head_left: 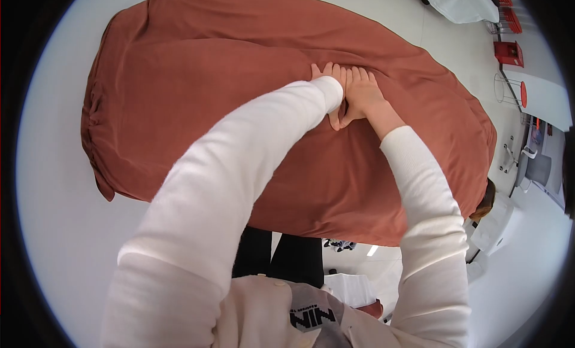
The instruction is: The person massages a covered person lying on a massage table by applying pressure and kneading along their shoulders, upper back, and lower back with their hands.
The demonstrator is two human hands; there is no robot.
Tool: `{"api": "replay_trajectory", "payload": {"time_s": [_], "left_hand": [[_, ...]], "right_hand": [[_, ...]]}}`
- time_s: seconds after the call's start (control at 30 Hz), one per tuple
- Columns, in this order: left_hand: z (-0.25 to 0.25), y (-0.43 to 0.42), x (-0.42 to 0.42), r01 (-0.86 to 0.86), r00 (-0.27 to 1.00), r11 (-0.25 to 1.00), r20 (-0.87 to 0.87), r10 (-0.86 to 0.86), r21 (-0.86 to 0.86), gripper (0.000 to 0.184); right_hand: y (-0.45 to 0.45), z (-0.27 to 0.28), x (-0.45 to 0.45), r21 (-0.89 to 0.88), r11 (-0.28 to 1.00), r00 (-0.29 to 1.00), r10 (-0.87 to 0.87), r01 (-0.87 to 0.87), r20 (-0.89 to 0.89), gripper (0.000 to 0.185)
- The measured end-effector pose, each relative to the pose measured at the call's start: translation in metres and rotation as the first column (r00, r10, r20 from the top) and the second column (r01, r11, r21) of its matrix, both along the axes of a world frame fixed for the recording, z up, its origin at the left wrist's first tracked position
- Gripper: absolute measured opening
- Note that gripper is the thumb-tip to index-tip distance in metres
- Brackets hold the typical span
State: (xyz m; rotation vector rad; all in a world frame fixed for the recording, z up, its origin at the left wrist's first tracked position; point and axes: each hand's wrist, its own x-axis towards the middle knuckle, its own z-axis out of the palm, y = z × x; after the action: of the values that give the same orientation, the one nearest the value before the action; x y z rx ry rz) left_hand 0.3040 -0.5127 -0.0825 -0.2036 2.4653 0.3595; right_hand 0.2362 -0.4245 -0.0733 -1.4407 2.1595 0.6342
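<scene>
A large reddish-brown cloth (pixel 197 102) covers a long raised shape that spans the view. Both of my hands press down on it, side by side and touching, right of the middle. My left hand (pixel 330 78) lies with its fingers spread on the cloth, its palm partly hidden by the white sleeve (pixel 233 144). My right hand (pixel 362 95) rests against it with fingers stretched forward and its thumb pointing back towards me. Folds run through the cloth around both hands. Neither hand holds anything.
Dark hair (pixel 484 199) shows at the cloth's right end. Beyond it, red stools (pixel 523 94), a red box (pixel 508 53) and a grey chair (pixel 538 168) stand along the right. A white-covered surface (pixel 461 4) is at the upper right, another (pixel 350 288) below.
</scene>
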Motion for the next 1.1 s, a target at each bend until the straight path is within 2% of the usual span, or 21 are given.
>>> {"api": "replay_trajectory", "payload": {"time_s": [0.07,0.17,0.23,0.27,0.33,0.47,0.53,0.57,0.6,0.67,0.73,0.8,0.83,0.97,1.03,1.07,1.1], "left_hand": [[0.003,-0.002,-0.007,-0.037,0.999,0.999,-0.002,0.038,0.022,0.145],[0.009,-0.007,-0.005,-0.046,0.999,0.998,0.029,0.045,0.032,0.134],[0.003,-0.008,0.007,-0.058,0.99,0.996,-0.126,0.066,0.068,0.116],[0.0,-0.008,0.013,-0.06,0.989,0.996,-0.129,0.068,0.066,0.116],[-0.002,-0.007,0.024,-0.046,0.947,0.993,-0.313,0.079,0.111,0.098],[-0.015,-0.004,0.045,0.029,0.94,0.98,-0.34,0.041,0.198,0.098],[-0.018,0.001,0.06,0.045,0.854,0.987,-0.518,0.041,0.152,0.108],[-0.021,0.005,0.06,0.062,0.917,0.997,-0.397,-0.038,0.049,0.124],[-0.015,0.008,0.055,0.071,0.922,0.996,-0.384,-0.044,0.057,0.124],[-0.007,0.007,0.034,0.024,0.986,0.999,-0.163,-0.032,-0.048,0.135],[-0.004,0.001,0.012,0.02,0.992,0.999,-0.124,-0.025,-0.04,0.141],[0.0,-0.006,-0.008,-0.01,1.0,0.999,0.026,0.008,0.053,0.138],[-0.002,-0.007,-0.011,-0.029,1.0,0.999,-0.004,0.029,0.044,0.132],[-0.002,-0.014,-0.007,-0.039,0.999,0.995,-0.03,0.042,0.097,0.12],[-0.004,-0.012,0.007,-0.039,0.981,0.991,-0.184,0.062,0.126,0.104],[-0.005,-0.011,0.014,-0.042,0.98,0.992,-0.19,0.065,0.122,0.104],[-0.005,-0.009,0.022,-0.031,0.966,0.988,-0.248,0.068,0.15,0.098]], "right_hand": [[-0.002,0.0,-0.005,0.03,1.0,1.0,0.011,-0.011,-0.003,0.126],[0.003,-0.002,-0.007,-0.069,0.998,1.0,-0.001,0.002,0.007,0.119],[0.008,0.001,-0.006,-0.174,0.98,0.989,-0.072,0.094,0.13,0.107],[0.01,0.003,-0.005,-0.176,0.98,0.989,-0.07,0.092,0.127,0.107],[0.015,0.012,0.0,-0.15,0.977,0.978,-0.129,0.154,0.164,0.094],[0.033,0.013,0.02,-0.164,0.97,0.971,-0.15,0.18,0.184,0.096],[0.034,0.018,0.037,-0.285,0.958,1.0,0.003,-0.003,0.002,0.108],[0.029,0.015,0.043,-0.128,0.992,0.999,-0.001,-0.004,-0.04,0.123],[0.025,0.015,0.044,-0.121,0.993,1.0,-0.011,0.007,-0.025,0.123],[0.013,0.006,0.036,-0.017,1.0,0.987,-0.004,0.001,-0.161,0.131],[0.007,0.004,0.018,-0.033,0.999,0.988,-0.023,0.018,-0.152,0.128],[0.0,0.002,-0.002,0.007,0.999,0.999,-0.031,0.031,-0.017,0.121],[0.0,0.0,-0.006,-0.054,0.998,0.999,-0.043,0.043,-0.008,0.113],[-0.001,0.001,-0.01,-0.055,0.994,0.995,-0.091,0.093,0.046,0.113],[0.008,0.004,-0.004,-0.176,0.975,0.987,-0.115,0.133,0.11,0.094],[0.013,0.006,0.001,-0.18,0.975,0.988,-0.11,0.128,0.104,0.094],[0.02,0.004,0.007,-0.261,0.954,0.985,-0.119,0.148,0.126,0.088]]}}
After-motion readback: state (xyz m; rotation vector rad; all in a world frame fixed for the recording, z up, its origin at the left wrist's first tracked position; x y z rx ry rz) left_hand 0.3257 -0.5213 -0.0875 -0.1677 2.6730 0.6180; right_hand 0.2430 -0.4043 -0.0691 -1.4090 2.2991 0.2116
